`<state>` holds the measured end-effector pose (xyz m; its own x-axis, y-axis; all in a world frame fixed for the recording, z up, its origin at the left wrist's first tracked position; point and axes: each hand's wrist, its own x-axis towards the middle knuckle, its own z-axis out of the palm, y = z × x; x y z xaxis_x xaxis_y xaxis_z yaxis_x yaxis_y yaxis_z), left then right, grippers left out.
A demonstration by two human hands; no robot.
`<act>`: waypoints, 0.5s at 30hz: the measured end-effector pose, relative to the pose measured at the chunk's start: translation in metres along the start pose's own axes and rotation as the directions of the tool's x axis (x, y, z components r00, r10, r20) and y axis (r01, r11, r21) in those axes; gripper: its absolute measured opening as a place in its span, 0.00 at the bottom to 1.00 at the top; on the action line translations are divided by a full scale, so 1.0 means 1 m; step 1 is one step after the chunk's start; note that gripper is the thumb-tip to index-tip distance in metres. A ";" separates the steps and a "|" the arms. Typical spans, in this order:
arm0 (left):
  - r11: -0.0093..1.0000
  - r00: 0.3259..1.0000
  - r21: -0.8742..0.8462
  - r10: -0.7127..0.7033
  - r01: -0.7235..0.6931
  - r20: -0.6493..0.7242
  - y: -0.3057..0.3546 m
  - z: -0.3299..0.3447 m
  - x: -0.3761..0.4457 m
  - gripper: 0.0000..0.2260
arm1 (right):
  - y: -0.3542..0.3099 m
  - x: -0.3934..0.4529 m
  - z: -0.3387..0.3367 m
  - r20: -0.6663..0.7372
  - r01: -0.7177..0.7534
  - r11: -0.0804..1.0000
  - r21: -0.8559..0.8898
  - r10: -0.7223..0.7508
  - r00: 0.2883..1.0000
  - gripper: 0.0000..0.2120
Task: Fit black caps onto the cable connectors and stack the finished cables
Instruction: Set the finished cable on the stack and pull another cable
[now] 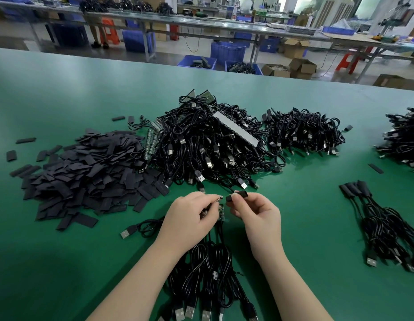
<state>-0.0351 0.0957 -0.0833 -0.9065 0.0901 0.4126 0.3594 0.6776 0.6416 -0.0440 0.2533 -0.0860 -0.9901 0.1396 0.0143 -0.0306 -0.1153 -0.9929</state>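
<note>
Both hands raised (fingers curled), right hand [254, 212] pinching black cap [237, 195]

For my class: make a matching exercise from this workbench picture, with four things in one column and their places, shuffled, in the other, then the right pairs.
Things:
1. pile of loose black caps
2. single black cap
3. row of capped cables
4. large tangled cable heap

Places:
A. table, right side
B. pinched in the right hand
C. table, left side
D. table centre, beyond the hands

Pairs: 1-C, 2-B, 3-A, 4-D
</note>
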 end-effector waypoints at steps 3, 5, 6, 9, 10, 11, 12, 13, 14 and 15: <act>0.999 0.998 0.005 0.051 -0.051 0.028 0.001 -0.001 0.001 0.15 | 0.000 0.000 0.000 -0.005 -0.012 1.000 0.020 0.012 1.000 0.02; 0.997 0.997 0.018 0.078 -0.079 0.025 -0.001 -0.002 0.001 0.14 | -0.001 -0.001 0.001 -0.004 -0.013 1.000 0.024 0.013 1.000 0.02; 0.995 0.996 0.032 0.091 -0.091 0.019 -0.002 -0.003 0.002 0.14 | -0.001 -0.001 0.001 -0.003 -0.014 0.999 0.036 0.015 1.000 0.02; 0.993 0.994 0.058 0.108 -0.106 -0.015 -0.003 -0.003 0.001 0.14 | -0.002 -0.002 0.002 0.002 -0.017 0.996 0.084 0.017 1.000 0.01; 0.994 0.994 0.051 0.102 -0.100 -0.030 -0.002 -0.002 0.001 0.13 | -0.002 -0.002 0.002 0.002 -0.012 0.995 0.096 0.012 1.000 0.02; 0.995 0.995 0.037 0.092 -0.091 -0.043 -0.001 -0.002 0.001 0.13 | -0.002 -0.002 0.002 0.002 -0.006 0.995 0.104 0.005 1.000 0.02; 0.996 0.995 0.023 0.084 -0.083 -0.054 -0.001 -0.001 0.001 0.13 | -0.003 -0.003 0.002 0.001 0.003 0.994 0.113 -0.003 1.000 0.03; 0.997 0.995 0.010 0.074 -0.074 -0.063 -0.001 -0.001 0.001 0.13 | -0.004 -0.003 0.002 -0.001 0.009 0.992 0.125 -0.009 1.000 0.03; 0.998 0.996 -0.004 0.063 -0.063 -0.069 -0.001 -0.001 0.000 0.13 | -0.004 -0.003 0.002 -0.001 0.012 0.990 0.141 -0.012 1.000 0.04; 0.999 0.996 -0.015 0.051 -0.052 -0.071 -0.002 -0.001 0.000 0.12 | -0.005 -0.003 0.002 0.000 0.012 0.987 0.157 -0.013 1.000 0.05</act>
<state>-0.0357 0.0939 -0.0838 -0.8691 0.0724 0.4894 0.4092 0.6612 0.6288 -0.0409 0.2512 -0.0808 -0.9897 0.1406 0.0269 -0.0640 -0.2669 -0.9616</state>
